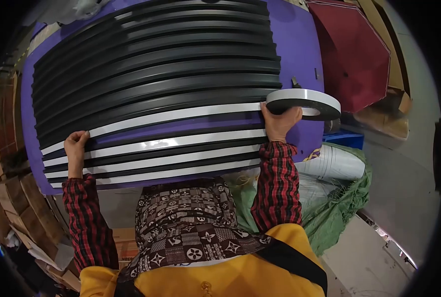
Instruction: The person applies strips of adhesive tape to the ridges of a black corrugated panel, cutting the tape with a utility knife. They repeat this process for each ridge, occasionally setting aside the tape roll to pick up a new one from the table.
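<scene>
Many long black strips [156,64] lie side by side across a purple table [300,44]. The nearest few carry white tape [181,115] along their length. My left hand [76,143] presses down on the left end of the top white-taped strip. My right hand [280,123] holds a large roll of tape [303,103], black-sided with a white face, at the strip's right end. The tape runs straight from the roll to my left hand.
A dark red open umbrella [354,54] leans beyond the table's right side. Green sacking [339,198] and a white bag [334,163] lie on the floor at right. Cardboard boxes [22,208] are stacked at left.
</scene>
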### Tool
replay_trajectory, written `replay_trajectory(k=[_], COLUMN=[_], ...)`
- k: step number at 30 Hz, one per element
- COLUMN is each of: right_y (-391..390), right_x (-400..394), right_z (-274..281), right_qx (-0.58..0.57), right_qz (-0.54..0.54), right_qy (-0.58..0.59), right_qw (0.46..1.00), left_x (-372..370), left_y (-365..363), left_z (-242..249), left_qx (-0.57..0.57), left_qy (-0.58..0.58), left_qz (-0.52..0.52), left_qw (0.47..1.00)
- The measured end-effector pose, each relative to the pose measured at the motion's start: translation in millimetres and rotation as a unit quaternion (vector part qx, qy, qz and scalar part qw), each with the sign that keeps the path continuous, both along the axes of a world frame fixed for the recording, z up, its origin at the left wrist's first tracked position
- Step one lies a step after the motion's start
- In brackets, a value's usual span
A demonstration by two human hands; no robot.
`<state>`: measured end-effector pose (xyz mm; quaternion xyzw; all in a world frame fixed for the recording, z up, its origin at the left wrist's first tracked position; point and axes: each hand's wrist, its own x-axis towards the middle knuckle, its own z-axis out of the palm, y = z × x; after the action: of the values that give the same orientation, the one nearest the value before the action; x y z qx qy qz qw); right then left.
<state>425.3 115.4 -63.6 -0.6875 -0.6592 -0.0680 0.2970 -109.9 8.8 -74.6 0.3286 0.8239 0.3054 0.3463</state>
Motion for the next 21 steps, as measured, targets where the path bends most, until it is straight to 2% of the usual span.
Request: replay_trajectory(k=[7, 9, 10, 11, 12, 13, 15, 16, 17, 18, 19, 20, 21], right_y=[1, 0, 0, 0, 1, 3, -2, -4, -5, -6, -6, -6, -4], right_x=[0, 2, 3, 5, 7, 7, 6, 4, -2, -6, -9, -13, -14], right_z=[-5, -8, -11, -12, -12, -11, -5, 1, 11, 22, 32, 42, 54], right_qx=[-0.022, -0.02, -0.022, -0.023, -0.004, 0.003, -0.057, -0.053, -0.071, -0.088, -0.084, -0.09, -0.09], right_qz=[0.03, 0.027, 0.036, 0.044, 0.064, 0.058, 0.075, 0.074, 0.063, 0.051, 0.049, 0.054, 0.059], right_qy=[-0.063, -0.083, -0.086, -0.088, -0.1, -0.102, -0.06, -0.066, -0.035, -0.004, -0.008, 0.25, 0.492], right_qw=[0.997, 0.996, 0.995, 0.995, 0.993, 0.993, 0.994, 0.994, 0.995, 0.995, 0.995, 0.963, 0.864], left_x=[-9, -8, 3, 25, 38, 44, 103, 161, 214, 265, 306, 337, 363], left_y=[-2, 1, 8, 21, 30, 31, 36, 47, 57, 68, 79, 89, 97], left_z=[-6, -2, 15, 47, 66, 65, 55, 61, 60, 55, 42, 38, 29], left_qx=[0.006, -0.006, -0.002, -0.109, -0.21, -0.174, 0.085, 0.161, 0.184, 0.301, 0.341, 0.341, 0.347], left_qy=[0.005, 0.069, 0.067, 0.202, 0.33, 0.362, 0.329, 0.227, 0.214, 0.132, 0.087, 0.094, 0.091], left_qz=[-0.022, -0.056, -0.06, -0.093, -0.122, -0.133, -0.227, -0.291, -0.392, -0.433, -0.478, -0.508, -0.525], left_qw=[1.0, 0.996, 0.996, 0.969, 0.912, 0.906, 0.913, 0.915, 0.876, 0.839, 0.805, 0.786, 0.772])
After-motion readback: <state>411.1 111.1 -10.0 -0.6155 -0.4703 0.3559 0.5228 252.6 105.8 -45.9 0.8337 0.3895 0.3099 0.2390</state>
